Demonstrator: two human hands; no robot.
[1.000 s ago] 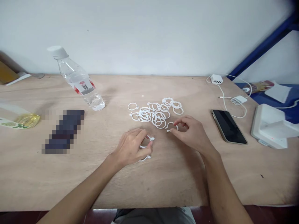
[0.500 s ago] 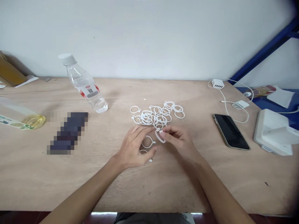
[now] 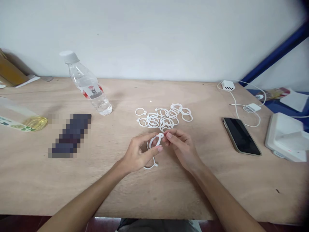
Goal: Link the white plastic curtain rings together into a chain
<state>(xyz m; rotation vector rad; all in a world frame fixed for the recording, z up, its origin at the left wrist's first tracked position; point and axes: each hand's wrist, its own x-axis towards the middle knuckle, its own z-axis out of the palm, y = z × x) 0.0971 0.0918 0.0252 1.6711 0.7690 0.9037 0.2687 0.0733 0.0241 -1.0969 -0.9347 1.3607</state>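
A white plastic curtain ring (image 3: pixel 159 140) with a small eyelet is raised off the table between my hands. My left hand (image 3: pixel 138 151) grips it between thumb and fingers. At its eyelet, the thumb and fingertips of my right hand (image 3: pixel 180 146) are pinched together; their exact contact is partly hidden. Under my left hand lies another ring (image 3: pixel 147 145), mostly covered by the fingers. One more ring (image 3: pixel 150 167) rests on the table just below that hand. Beyond my fingertips spreads a loose pile of several white curtain rings (image 3: pixel 166 122), overlapping one another.
On the wooden table (image 3: pixel 154 196), a tilted-looking water bottle (image 3: pixel 93 91) and a pixelated dark object (image 3: pixel 71 135) are left. A bottle with yellow liquid (image 3: pixel 35 124) lies far left. At right are a phone (image 3: pixel 241 137), a white stand (image 3: pixel 287 137) and a cabled charger (image 3: pixel 228 85).
My left hand has closed from an open curve onto the curtain ring that my right hand was holding. The ring has shifted slightly left and turned. The pile looks unchanged.
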